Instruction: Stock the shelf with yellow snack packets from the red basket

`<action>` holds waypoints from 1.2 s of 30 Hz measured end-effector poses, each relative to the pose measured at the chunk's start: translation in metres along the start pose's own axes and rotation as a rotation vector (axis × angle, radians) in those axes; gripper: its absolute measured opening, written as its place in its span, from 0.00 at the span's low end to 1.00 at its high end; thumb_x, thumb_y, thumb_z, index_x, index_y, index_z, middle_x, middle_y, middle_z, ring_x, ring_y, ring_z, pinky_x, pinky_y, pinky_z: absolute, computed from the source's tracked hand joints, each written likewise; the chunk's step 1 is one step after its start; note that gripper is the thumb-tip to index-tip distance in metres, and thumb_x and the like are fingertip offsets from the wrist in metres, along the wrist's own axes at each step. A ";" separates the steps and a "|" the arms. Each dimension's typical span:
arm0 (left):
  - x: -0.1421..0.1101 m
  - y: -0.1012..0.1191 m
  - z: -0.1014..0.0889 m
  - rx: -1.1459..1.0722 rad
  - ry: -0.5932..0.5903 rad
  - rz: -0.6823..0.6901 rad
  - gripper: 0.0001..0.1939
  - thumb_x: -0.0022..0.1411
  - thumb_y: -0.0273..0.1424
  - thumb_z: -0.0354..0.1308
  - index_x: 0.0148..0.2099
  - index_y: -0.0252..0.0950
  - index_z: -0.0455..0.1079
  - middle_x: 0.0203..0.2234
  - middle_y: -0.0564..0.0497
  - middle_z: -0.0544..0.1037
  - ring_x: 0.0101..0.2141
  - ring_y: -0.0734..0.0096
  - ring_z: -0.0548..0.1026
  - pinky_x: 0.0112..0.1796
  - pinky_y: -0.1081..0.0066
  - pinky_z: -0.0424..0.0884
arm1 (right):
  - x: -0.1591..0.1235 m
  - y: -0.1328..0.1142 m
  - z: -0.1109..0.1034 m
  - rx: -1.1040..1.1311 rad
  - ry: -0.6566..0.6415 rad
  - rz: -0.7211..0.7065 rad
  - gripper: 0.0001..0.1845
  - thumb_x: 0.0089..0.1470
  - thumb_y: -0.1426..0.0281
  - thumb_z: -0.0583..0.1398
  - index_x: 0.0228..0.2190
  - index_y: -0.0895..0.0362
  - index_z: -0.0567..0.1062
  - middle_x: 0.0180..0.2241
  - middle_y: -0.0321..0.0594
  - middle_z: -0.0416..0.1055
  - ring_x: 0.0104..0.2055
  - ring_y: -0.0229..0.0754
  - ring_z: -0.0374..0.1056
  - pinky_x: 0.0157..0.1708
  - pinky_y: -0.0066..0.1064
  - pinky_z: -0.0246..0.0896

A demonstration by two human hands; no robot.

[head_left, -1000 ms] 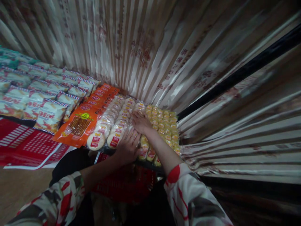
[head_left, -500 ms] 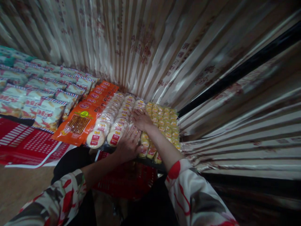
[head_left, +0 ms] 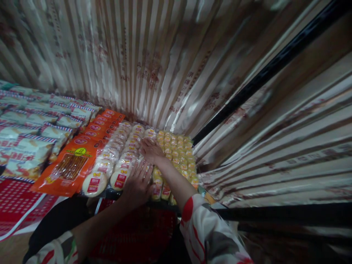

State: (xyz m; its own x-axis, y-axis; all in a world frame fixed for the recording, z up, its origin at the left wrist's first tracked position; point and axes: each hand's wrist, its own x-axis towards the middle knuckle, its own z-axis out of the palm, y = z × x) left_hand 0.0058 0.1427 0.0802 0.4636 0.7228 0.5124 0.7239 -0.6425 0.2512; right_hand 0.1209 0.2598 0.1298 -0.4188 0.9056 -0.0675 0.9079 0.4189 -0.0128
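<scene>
My left hand (head_left: 139, 183) lies flat with its fingers stretched over the near end of a row of round, white wrapped crackers (head_left: 120, 178). Farther back, my right hand (head_left: 151, 151) rests palm down on the same row, fingers extended. Neither hand grips anything; both cover part of the packets beneath. Right of my hands stand rows of small yellow wrapped snacks (head_left: 176, 156). To the left, another row of white crackers (head_left: 95, 182) borders orange bags of brown stick snacks (head_left: 72, 167).
Pale snack bags (head_left: 29, 156) with striped edges fill the left of the shelf. Red perforated baskets (head_left: 19, 205) stand below the front edge. Behind hangs a pleated, printed curtain (head_left: 154, 66), crossed by a dark slanting bar (head_left: 247, 84) on the right.
The view has shifted, so the shelf sits lower and more to the left. Both hands stay spread on the white crackers, with little movement against them.
</scene>
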 end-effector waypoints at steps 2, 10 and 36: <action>0.000 0.000 0.001 0.009 0.004 0.008 0.24 0.62 0.37 0.47 0.56 0.28 0.62 0.55 0.35 0.65 0.59 0.50 0.56 0.55 0.48 0.57 | -0.001 -0.001 -0.001 0.000 -0.011 0.004 0.26 0.61 0.60 0.42 0.58 0.54 0.56 0.61 0.42 0.54 0.64 0.43 0.45 0.61 0.41 0.30; 0.000 -0.001 0.002 0.002 0.027 0.019 0.25 0.62 0.38 0.47 0.57 0.30 0.60 0.56 0.36 0.64 0.59 0.50 0.56 0.55 0.47 0.56 | 0.000 -0.001 -0.002 -0.009 -0.021 0.015 0.27 0.61 0.60 0.42 0.58 0.55 0.57 0.61 0.43 0.54 0.64 0.43 0.45 0.61 0.41 0.30; 0.001 0.000 0.000 0.090 0.092 0.054 0.29 0.60 0.39 0.48 0.58 0.24 0.60 0.57 0.34 0.62 0.60 0.49 0.54 0.57 0.49 0.53 | -0.110 -0.001 -0.016 0.216 0.476 0.290 0.29 0.61 0.61 0.40 0.58 0.62 0.57 0.63 0.46 0.46 0.66 0.41 0.38 0.63 0.41 0.37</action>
State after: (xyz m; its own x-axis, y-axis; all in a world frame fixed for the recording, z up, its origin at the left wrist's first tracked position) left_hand 0.0062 0.1430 0.0811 0.4576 0.6584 0.5977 0.7437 -0.6518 0.1485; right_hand 0.1656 0.1603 0.1529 -0.0696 0.9320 0.3558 0.9483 0.1725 -0.2665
